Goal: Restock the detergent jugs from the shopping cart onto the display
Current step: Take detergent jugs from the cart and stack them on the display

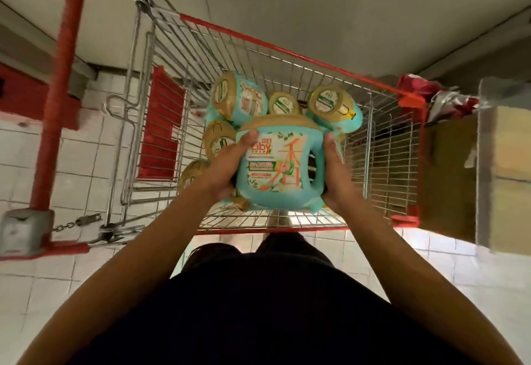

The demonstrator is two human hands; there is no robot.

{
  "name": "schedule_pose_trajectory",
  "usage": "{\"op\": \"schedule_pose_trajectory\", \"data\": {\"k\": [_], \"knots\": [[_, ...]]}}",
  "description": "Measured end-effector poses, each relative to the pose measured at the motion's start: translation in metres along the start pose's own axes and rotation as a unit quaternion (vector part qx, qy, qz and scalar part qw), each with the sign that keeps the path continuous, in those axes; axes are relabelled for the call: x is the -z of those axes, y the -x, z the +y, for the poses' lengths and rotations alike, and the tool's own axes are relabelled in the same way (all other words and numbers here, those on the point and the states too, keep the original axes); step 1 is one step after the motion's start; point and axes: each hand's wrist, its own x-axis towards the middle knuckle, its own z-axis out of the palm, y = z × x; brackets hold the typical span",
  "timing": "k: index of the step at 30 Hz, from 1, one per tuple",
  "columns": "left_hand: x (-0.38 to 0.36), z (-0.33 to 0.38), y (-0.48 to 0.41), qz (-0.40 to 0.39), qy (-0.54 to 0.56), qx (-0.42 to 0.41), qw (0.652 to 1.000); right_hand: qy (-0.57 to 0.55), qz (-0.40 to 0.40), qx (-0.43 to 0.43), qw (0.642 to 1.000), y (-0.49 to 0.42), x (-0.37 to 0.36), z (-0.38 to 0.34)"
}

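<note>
A turquoise detergent jug (280, 166) with a gold cap and a printed label hangs above the wire shopping cart (287, 57). My left hand (227, 169) grips its left side, thumb across the label. My right hand (334, 172) grips its right side by the moulded handle. Several more turquoise jugs with gold caps lie in the cart's basket beneath and behind it, among them one at the back left (238, 100) and one at the back right (334, 106). The display is not in view.
The cart has a red rim and a red handle bar (61, 83) at the left, with a red child-seat flap (162, 126). Cardboard boxes (500, 169) stand at the right beside the cart. White tiled floor lies underneath. My dark clothing fills the bottom.
</note>
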Motion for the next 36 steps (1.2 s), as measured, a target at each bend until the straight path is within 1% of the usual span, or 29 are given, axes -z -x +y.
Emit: {"op": "schedule_pose_trajectory", "data": {"k": [3, 6, 8, 11, 15, 19, 22, 25, 28, 30, 36], "knots": [[0.001, -0.005, 0.031, -0.026, -0.017, -0.004, 1.000, -0.015, 0.031, 0.024, 0.999, 0.048, -0.003, 0.022], [-0.001, -0.016, 0.059, -0.043, -0.062, -0.017, 0.997, -0.025, 0.037, 0.063, 0.997, 0.094, -0.009, 0.042], [-0.004, -0.026, 0.072, -0.046, -0.088, -0.026, 0.995, -0.054, 0.048, 0.077, 0.994, 0.116, -0.006, 0.061], [-0.017, -0.046, 0.083, -0.098, -0.137, 0.000, 0.986, -0.087, 0.077, 0.098, 0.988, 0.144, 0.010, 0.089], [-0.050, -0.082, 0.094, -0.132, -0.199, 0.014, 0.971, -0.131, 0.132, 0.093, 0.978, 0.181, 0.047, 0.123], [-0.101, -0.130, 0.102, -0.166, -0.257, 0.031, 0.952, -0.182, 0.174, 0.103, 0.962, 0.222, 0.100, 0.165], [-0.154, -0.176, 0.109, -0.209, -0.309, 0.054, 0.926, -0.229, 0.237, 0.113, 0.937, 0.259, 0.150, 0.201], [-0.210, -0.235, 0.120, -0.242, -0.350, 0.080, 0.901, -0.269, 0.279, 0.119, 0.914, 0.302, 0.206, 0.242], [-0.267, -0.299, 0.136, -0.278, -0.389, 0.104, 0.873, -0.304, 0.301, 0.116, 0.896, 0.348, 0.266, 0.282], [-0.305, -0.342, 0.151, -0.288, -0.411, 0.118, 0.857, -0.321, 0.312, 0.116, 0.887, 0.375, 0.307, 0.306], [-0.401, -0.452, 0.173, -0.329, -0.451, 0.119, 0.821, -0.358, 0.361, 0.119, 0.853, 0.443, 0.413, 0.357]]}}
